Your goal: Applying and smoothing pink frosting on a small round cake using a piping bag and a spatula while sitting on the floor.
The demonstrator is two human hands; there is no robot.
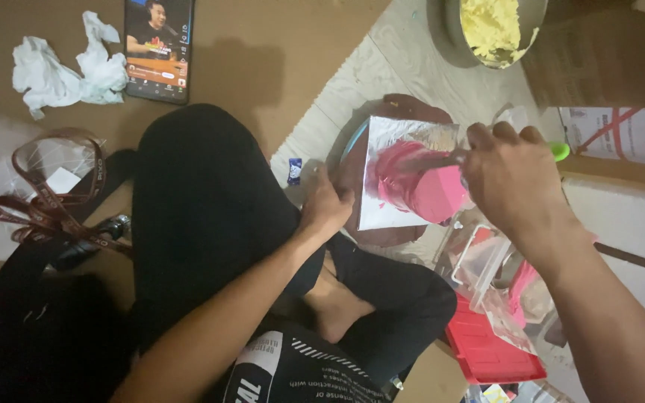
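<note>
A small round cake [431, 190] coated in pink icing stands on a silver foil board [378, 201], which rests on a dark round turntable [404, 104]. My right hand [513, 175] is closed around a metal spatula [442, 159] whose blade lies against the pink icing. My left hand [326, 205] grips the near left edge of the turntable. I sit cross-legged on the floor in black trousers, with one bare foot showing.
A metal bowl of pale yellow cream [494, 30] sits at the top right. A phone [158, 48] with a lit screen and crumpled white tissue [65, 67] lie at the top left. Clear plastic bags over a red tray [490, 343] are by my right forearm. A strap [46, 201] lies left.
</note>
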